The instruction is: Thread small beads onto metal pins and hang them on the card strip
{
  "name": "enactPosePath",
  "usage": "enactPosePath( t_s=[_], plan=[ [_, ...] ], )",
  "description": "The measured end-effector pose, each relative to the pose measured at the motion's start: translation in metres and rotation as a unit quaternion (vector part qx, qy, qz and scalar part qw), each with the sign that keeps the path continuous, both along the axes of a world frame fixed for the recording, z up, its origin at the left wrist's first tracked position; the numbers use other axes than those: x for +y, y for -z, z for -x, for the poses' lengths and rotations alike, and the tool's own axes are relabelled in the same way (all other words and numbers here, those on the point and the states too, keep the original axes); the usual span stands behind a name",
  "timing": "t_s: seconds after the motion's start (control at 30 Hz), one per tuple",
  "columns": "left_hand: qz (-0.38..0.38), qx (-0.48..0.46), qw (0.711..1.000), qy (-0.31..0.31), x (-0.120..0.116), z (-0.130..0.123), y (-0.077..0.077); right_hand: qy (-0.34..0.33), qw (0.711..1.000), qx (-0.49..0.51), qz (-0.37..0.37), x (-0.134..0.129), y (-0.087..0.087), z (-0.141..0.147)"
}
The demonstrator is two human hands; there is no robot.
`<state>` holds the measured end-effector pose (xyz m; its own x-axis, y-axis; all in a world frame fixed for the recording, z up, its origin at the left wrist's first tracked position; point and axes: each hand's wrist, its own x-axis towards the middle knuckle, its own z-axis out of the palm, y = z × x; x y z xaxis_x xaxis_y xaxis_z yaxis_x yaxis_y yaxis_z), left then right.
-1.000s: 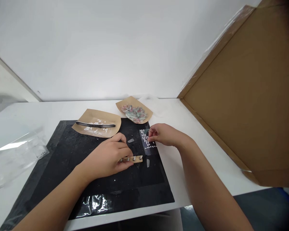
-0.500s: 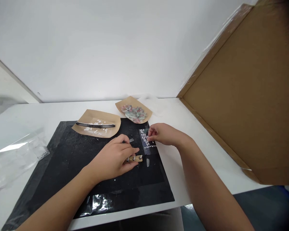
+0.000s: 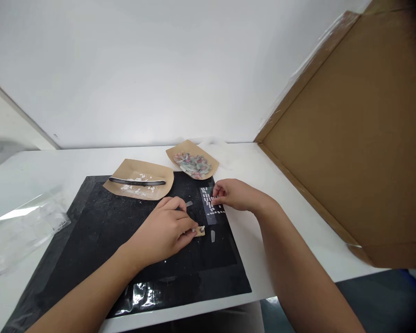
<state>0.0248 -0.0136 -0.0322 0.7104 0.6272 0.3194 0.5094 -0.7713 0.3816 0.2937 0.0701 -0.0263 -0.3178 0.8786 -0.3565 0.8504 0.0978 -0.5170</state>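
My left hand [image 3: 166, 229] rests over the black mat, its fingers closed on a small tan strip [image 3: 200, 231]. Only the strip's right end shows, with a dark spot on it; the rest is under the fingers. At the mat's right edge, my right hand [image 3: 234, 193] has thumb and index finger pinched over a dark sheet [image 3: 212, 217] of small white pieces. Whatever lies between those fingertips is too small to make out. Near the left fingertips are two clear, nail-shaped pieces, one translucent piece [image 3: 213, 236] to the right and another translucent piece [image 3: 189, 203] above.
The black mat [image 3: 90, 259] covers much of the white table [image 3: 256, 259]. Behind it stand a paper tray [image 3: 162, 173] with white bits and a dark curved stick [image 3: 137, 181], and another paper tray [image 3: 175, 149] of crumpled wrappers. Plastic bags [image 3: 24, 231] lie left; cardboard [image 3: 350, 138] stands right.
My left fingers have drawn together over the tan strip and now cover more of it. The right hand has stayed nearly in place above the sheet.
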Motion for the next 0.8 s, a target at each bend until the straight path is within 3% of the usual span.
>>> enactPosePath(
  t_s=[0.8],
  plan=[
    [-0.031,-0.017,0.999,-0.027,-0.0028,-0.0020,0.0021,0.009,1.000,0.015,-0.002,0.0005,0.0015,-0.0001]
  ],
)
